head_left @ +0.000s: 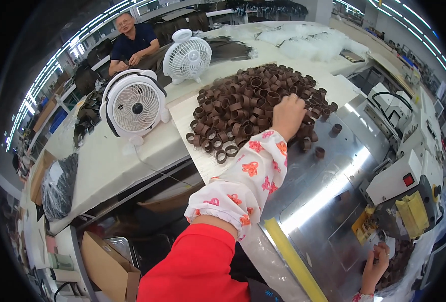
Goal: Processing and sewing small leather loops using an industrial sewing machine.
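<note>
A large heap of short brown fabric-like rings lies on a pale board and spills onto a metal work surface. My left hand is at the heap's right side, fingers curled down among the rings; its fingertips and whatever they grip are hidden. A white sleeve cover with pink and orange figures wraps that forearm. At lower right, my right hand is bent with curled fingers beside the machine's working end. What it holds there is too small to make out.
Two white fans stand beyond the board on a long cream table. A white machine with a red switch fills the right side. A yellow strip edges the metal surface. Across the table sits a person.
</note>
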A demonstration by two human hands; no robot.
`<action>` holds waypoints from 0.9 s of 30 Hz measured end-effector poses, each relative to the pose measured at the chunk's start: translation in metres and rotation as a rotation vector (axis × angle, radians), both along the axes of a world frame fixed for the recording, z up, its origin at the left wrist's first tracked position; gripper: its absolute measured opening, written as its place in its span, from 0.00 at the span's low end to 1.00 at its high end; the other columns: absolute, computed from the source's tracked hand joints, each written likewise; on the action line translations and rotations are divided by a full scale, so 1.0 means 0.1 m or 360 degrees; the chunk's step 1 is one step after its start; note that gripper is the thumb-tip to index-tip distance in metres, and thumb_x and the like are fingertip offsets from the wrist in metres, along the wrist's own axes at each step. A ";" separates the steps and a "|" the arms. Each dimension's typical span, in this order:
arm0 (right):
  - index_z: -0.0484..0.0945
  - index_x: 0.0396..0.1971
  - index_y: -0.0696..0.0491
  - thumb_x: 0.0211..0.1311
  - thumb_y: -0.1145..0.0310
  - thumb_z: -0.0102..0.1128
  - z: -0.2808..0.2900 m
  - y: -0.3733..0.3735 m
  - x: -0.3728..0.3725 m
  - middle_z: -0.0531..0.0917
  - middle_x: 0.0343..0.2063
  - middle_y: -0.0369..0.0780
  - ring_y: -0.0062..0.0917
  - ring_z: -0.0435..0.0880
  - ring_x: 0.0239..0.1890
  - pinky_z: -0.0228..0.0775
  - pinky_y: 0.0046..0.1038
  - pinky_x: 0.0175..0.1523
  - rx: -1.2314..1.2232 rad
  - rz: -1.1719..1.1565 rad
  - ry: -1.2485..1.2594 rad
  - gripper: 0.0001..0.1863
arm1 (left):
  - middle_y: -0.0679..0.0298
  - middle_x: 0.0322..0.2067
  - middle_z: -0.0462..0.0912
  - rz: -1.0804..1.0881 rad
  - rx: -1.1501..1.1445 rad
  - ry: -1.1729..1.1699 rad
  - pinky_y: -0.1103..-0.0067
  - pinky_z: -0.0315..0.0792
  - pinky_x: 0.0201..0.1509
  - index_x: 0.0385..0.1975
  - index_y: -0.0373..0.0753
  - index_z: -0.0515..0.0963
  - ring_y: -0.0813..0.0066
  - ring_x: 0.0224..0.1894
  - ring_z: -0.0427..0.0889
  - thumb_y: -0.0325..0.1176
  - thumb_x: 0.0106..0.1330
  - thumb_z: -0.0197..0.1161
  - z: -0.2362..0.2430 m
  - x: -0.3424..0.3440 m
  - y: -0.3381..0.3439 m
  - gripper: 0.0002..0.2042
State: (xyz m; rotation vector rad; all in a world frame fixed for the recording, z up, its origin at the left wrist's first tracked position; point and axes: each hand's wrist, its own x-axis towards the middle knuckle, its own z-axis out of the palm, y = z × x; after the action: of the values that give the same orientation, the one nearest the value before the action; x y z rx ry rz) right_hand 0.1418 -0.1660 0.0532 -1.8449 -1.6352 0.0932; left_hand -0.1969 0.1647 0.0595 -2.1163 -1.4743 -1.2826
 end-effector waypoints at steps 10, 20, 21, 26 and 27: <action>0.72 0.31 0.61 0.56 0.77 0.52 -0.08 -0.15 0.35 0.73 0.38 0.43 0.27 0.73 0.30 0.64 0.24 0.32 0.0087 -0.0198 -0.0115 0.04 | 0.56 0.41 0.73 -0.0250 -0.0082 0.0382 0.65 0.56 0.53 0.34 0.39 0.76 0.60 0.49 0.67 0.31 0.47 0.60 0.08 0.40 -0.60 0.12; 0.71 0.32 0.62 0.58 0.75 0.52 -0.28 -0.14 0.48 0.74 0.38 0.44 0.31 0.73 0.30 0.65 0.30 0.35 0.0146 -0.0285 -0.0142 0.06 | 0.58 0.43 0.73 -0.1020 -0.0070 0.0644 0.69 0.54 0.60 0.44 0.32 0.73 0.65 0.52 0.67 0.35 0.49 0.59 -0.55 1.57 -1.51 0.22; 0.71 0.32 0.62 0.58 0.75 0.52 -0.31 -0.14 0.48 0.74 0.39 0.44 0.31 0.74 0.29 0.65 0.30 0.35 0.0163 -0.0306 -0.0159 0.06 | 0.59 0.44 0.73 -0.0982 -0.0120 0.0637 0.68 0.53 0.61 0.45 0.32 0.73 0.66 0.51 0.67 0.34 0.48 0.58 -0.54 1.55 -1.49 0.22; 0.71 0.31 0.63 0.60 0.74 0.51 -0.36 -0.15 0.49 0.74 0.39 0.44 0.31 0.75 0.29 0.66 0.29 0.34 0.0148 -0.0323 -0.0168 0.07 | 0.61 0.38 0.76 -0.1057 -0.0289 0.0690 0.64 0.52 0.62 0.34 0.35 0.77 0.67 0.45 0.70 0.31 0.47 0.55 -0.42 1.49 -1.46 0.14; 0.71 0.31 0.63 0.61 0.74 0.50 -0.36 -0.15 0.49 0.74 0.39 0.44 0.31 0.75 0.29 0.66 0.29 0.34 0.0154 -0.0312 -0.0220 0.07 | 0.61 0.38 0.76 -0.1026 -0.0316 0.0713 0.64 0.52 0.62 0.34 0.35 0.77 0.67 0.45 0.70 0.31 0.47 0.55 -0.41 1.50 -1.47 0.14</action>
State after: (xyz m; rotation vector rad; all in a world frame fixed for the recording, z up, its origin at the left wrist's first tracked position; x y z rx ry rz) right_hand 0.1910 -0.1806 0.0174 -1.9619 -1.5116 -0.1993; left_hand -0.0467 0.0180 0.0190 -2.9054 -0.7822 -0.7401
